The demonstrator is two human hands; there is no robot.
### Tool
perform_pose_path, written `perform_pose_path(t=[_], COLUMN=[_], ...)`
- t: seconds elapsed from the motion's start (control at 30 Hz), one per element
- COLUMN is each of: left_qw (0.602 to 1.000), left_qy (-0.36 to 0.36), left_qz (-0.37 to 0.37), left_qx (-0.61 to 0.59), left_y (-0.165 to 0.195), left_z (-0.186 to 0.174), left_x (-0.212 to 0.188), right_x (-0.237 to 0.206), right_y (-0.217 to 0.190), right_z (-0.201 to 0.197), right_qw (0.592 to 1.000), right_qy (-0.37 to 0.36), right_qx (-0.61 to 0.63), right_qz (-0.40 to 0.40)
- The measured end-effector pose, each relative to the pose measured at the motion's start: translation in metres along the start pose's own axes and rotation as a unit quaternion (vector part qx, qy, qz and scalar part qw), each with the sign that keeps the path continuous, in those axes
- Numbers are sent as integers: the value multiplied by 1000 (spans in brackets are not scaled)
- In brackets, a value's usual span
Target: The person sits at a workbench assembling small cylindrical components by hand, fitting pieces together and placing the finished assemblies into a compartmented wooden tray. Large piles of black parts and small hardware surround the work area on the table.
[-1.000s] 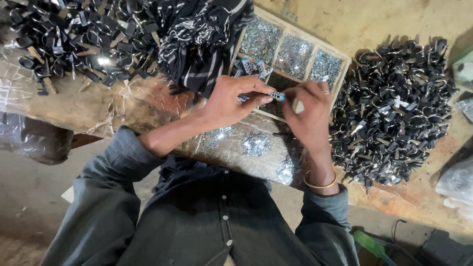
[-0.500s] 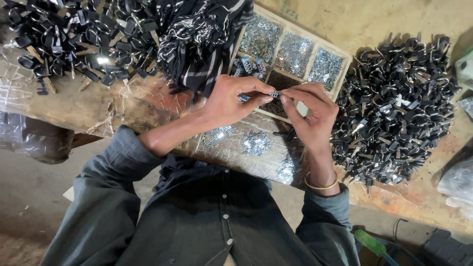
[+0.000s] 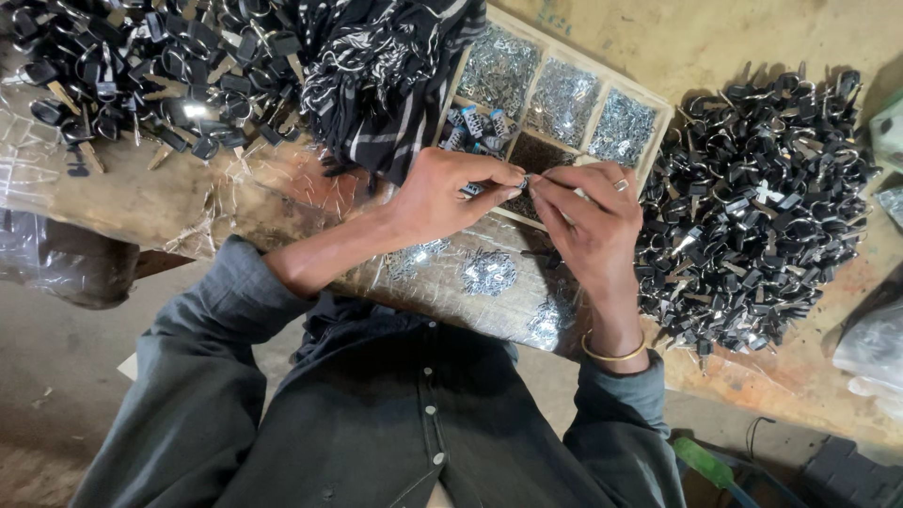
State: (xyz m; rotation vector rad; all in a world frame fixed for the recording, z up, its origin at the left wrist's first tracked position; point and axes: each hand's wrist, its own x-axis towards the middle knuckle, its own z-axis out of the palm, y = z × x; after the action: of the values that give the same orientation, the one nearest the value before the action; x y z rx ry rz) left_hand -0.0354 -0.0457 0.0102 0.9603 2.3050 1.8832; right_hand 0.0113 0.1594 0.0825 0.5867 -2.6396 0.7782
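My left hand (image 3: 450,193) and my right hand (image 3: 588,226) meet above the near edge of a wooden compartment tray (image 3: 663,118). Between their fingertips sits a small metal-and-black part (image 3: 497,186), pinched from both sides; most of it is hidden by my fingers. My right hand wears a ring and a gold bangle at the wrist. The tray's compartments hold small silvery metal pieces (image 3: 562,94) and a few grey-blue parts (image 3: 470,127).
A big heap of black key-like parts (image 3: 762,216) lies right of my hands, another heap (image 3: 141,66) at far left. A black striped cloth (image 3: 376,66) drapes behind the tray. Clear plastic sheet with loose silvery bits (image 3: 489,273) covers the bench edge.
My hands have stayed together over the tray, shifting slightly; the fingertips have closed in tighter around the small part.
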Motion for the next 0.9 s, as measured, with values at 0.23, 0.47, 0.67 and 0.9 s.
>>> perform_pose_path(t=[0.23,0.47,0.67,0.9], left_qw=[1000,1000,1000,1000], left_qy=[-11,-1,-6,-4], left_qz=[-3,-10,-11,-1], left_qx=[-1,-16,-23,-19], left_y=[2,6,6,3], left_z=[0,-4,-5,-3], left_x=[1,3,4,2], right_x=[0,-7,-11,-2], right_y=[3,10,13,2], right_z=[-1,3,6,-5], right_qw=[989,968,952,978], right_qy=[-37,-25,-8,-74], right_qx=[110,203,242,157], right_qz=[91,144,190,116])
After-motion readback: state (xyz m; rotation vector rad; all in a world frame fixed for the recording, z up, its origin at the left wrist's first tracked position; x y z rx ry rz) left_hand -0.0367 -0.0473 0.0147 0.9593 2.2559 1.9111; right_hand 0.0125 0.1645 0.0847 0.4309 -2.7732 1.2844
